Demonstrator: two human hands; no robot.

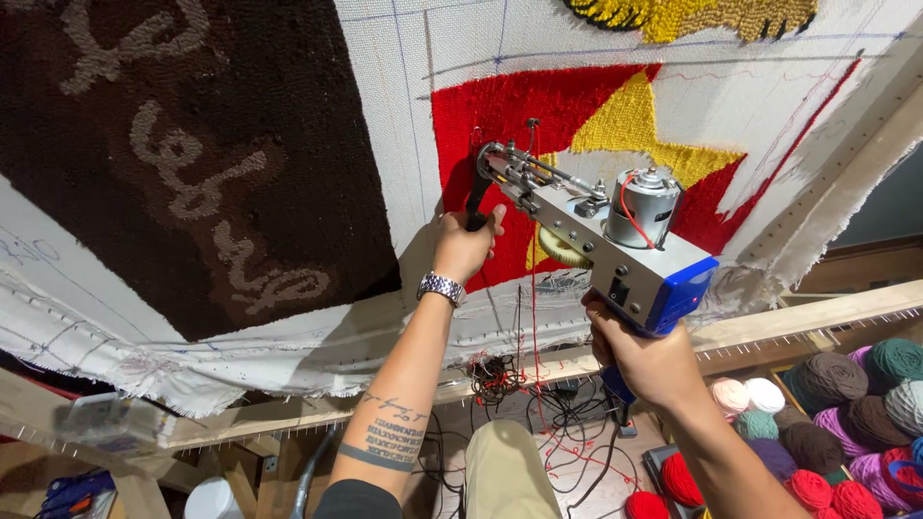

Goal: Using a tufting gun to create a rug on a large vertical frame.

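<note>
A: Left hand (465, 246) has a closed grip on the black front handle (477, 197); right hand (642, 358) is closed around the rear handle of the tufting gun (601, 235), at the centre of the frame.

B: Where is the tip?

A: On the cloth (404, 106), at the left edge of the red patch (490, 115). I think it is best to press squarely and keep the red yarn (535, 288) loose.

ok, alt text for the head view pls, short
Two bare hands press a tufting gun against a stretched white cloth: the left hand grips its black front handle, the right hand its blue rear grip. The needle sits in a red tufted patch beside a yellow star; yarn balls lie lower right.
</note>
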